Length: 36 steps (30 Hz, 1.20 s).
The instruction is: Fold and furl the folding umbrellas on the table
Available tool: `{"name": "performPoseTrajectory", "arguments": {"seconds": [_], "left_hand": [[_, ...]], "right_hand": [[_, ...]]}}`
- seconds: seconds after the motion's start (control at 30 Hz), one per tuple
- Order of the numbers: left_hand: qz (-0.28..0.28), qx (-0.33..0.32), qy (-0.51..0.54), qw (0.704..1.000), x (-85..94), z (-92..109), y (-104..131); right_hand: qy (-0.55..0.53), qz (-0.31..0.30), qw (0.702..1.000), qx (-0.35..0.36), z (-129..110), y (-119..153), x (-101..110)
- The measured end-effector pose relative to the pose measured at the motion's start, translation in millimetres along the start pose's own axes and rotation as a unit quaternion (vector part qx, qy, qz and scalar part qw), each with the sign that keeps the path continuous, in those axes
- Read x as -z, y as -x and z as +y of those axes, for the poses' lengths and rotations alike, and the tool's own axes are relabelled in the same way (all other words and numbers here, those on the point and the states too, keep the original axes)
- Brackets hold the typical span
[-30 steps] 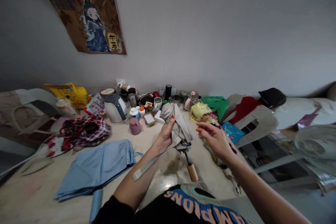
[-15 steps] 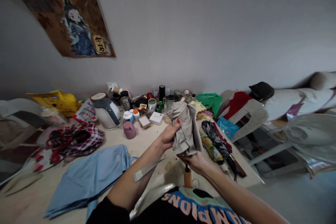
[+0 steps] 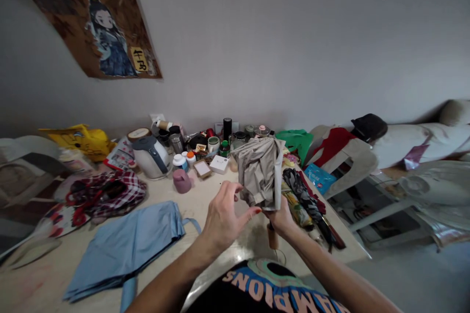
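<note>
A beige-grey folding umbrella [image 3: 259, 168] is held up over the table in front of me, its loose canopy bunched in folds. Its brown handle [image 3: 272, 237] points down toward my shirt. My right hand [image 3: 282, 217] grips the umbrella low down, from below and on the right; part of its fingers is hidden behind the fabric. To the lower left of the canopy is my left hand [image 3: 223, 215], thumb and fingers apart, with the fingertips close to the fabric. A folded light blue umbrella [image 3: 125, 249] lies flat on the table at the left.
Several folded umbrellas [image 3: 304, 200] lie along the table's right side. A kettle [image 3: 151, 156], a pink cup [image 3: 181, 181], a white box [image 3: 219, 164] and bottles stand at the back. A checked cloth bag [image 3: 125, 193] is at the left. Chairs and a fan [image 3: 433, 190] stand right.
My left hand has let go of the canopy and moved down and left. The canopy is looser and spread wider. A pale strap over my left forearm no longer shows there.
</note>
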<state>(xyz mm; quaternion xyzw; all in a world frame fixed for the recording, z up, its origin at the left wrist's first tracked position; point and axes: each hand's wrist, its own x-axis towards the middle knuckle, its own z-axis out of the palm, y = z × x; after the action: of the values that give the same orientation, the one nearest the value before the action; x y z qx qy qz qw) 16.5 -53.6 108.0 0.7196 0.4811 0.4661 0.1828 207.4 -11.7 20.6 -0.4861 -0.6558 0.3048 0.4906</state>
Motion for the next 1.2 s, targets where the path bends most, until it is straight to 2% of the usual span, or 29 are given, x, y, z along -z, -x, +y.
{"name": "performPoseTrajectory", "arguments": {"seconds": [0.1,0.2,0.3,0.43,0.7,0.87,0.93,1.03,1.13,1.2], "left_hand": [[0.087,-0.066,-0.041,0.993,-2.2,9,-1],[0.111,-0.093,-0.036,0.989,-7.5,11,-14],[0.104,-0.059,-0.053,0.991,-18.5,7,-29],[0.096,-0.015,-0.067,0.993,-29.4,3,-39],[0.053,0.055,0.133,0.988,-11.4,7,-42],[0.116,0.167,0.243,0.948,-25.8,-5,-35],[0.104,0.169,0.228,0.953,-33.4,-8,-28],[0.039,0.129,0.128,0.983,-38.0,-10,-14],[-0.016,0.096,0.032,0.995,-33.7,-8,-1],[-0.018,0.034,-0.005,0.999,-29.1,-3,6]], "right_hand": [[0.012,0.024,1.000,-0.004,-4,-3,2],[0.062,0.016,0.998,0.019,-7,-2,3],[0.077,0.007,0.996,0.034,-9,3,2],[0.085,0.028,0.995,0.049,-8,9,-1],[0.078,0.018,0.997,0.016,-9,10,2],[0.073,0.037,0.997,-0.008,-10,8,-2],[0.082,0.036,0.996,-0.004,-8,7,-3],[0.092,0.038,0.995,0.016,-7,5,-2],[0.091,0.044,0.994,0.028,-8,3,-1],[0.090,0.042,0.995,0.017,-11,3,-1]]}}
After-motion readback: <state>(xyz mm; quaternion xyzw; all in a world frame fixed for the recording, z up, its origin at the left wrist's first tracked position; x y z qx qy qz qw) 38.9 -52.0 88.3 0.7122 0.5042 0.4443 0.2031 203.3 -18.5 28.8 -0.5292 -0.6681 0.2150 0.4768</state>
